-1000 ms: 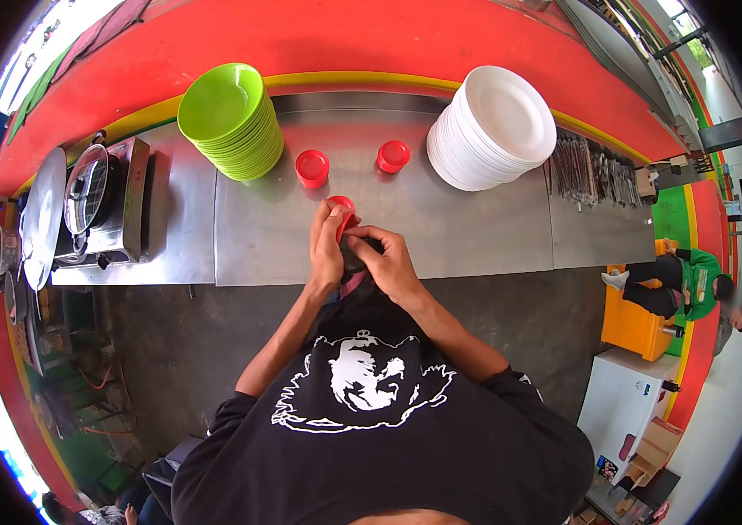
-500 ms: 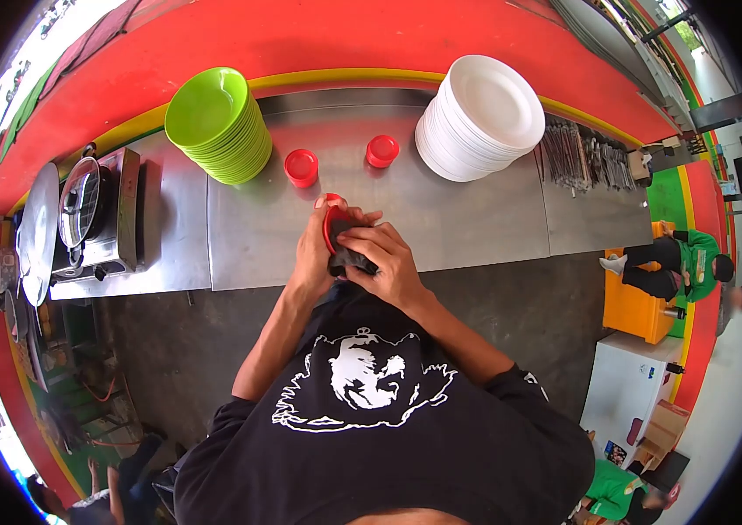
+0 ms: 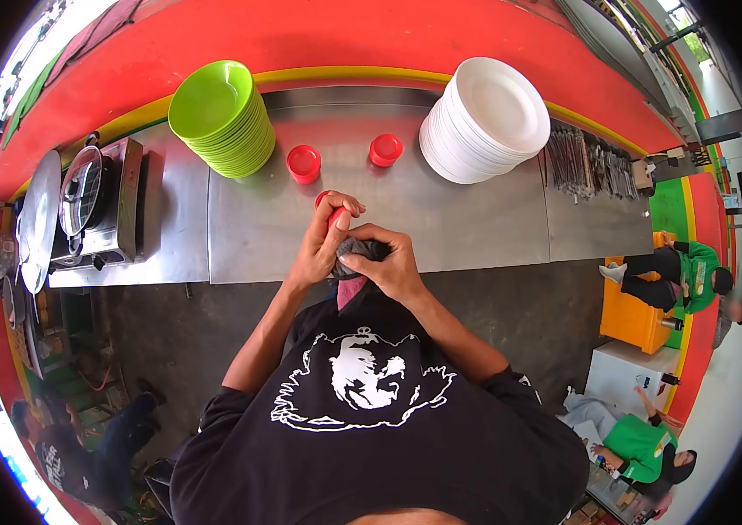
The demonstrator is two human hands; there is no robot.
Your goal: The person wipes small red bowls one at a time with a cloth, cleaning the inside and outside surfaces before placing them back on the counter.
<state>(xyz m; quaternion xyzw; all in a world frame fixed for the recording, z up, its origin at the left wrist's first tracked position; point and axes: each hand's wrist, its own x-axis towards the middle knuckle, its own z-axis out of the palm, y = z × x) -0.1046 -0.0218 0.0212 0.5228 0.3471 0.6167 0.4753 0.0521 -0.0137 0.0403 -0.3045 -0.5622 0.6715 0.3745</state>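
Note:
My left hand (image 3: 320, 249) is closed around a red cup (image 3: 337, 215), most of which its fingers hide. Just to the right, my right hand (image 3: 394, 269) grips a dark grey cloth (image 3: 352, 256) against the cup's lower side. A pinkish end of cloth (image 3: 351, 290) hangs below the hands, in front of the black shirt. Beyond my hands on the steel table (image 3: 467, 229) stand another red cup (image 3: 304, 164) on the left and a red cup (image 3: 385, 150) on the right.
A stack of green plates (image 3: 229, 122) and a stack of white plates (image 3: 486, 122) flank the cups. Cutlery (image 3: 590, 164) lies at the far right, a stove (image 3: 117, 210) with a lidded pan at the left. People in green (image 3: 647, 446) are on the right; another person (image 3: 82, 455) is lower left.
My right hand has drawn the cloth down from the cup's mouth, and the cup has turned so its opening no longer shows. A person in green has come further into view at lower right.

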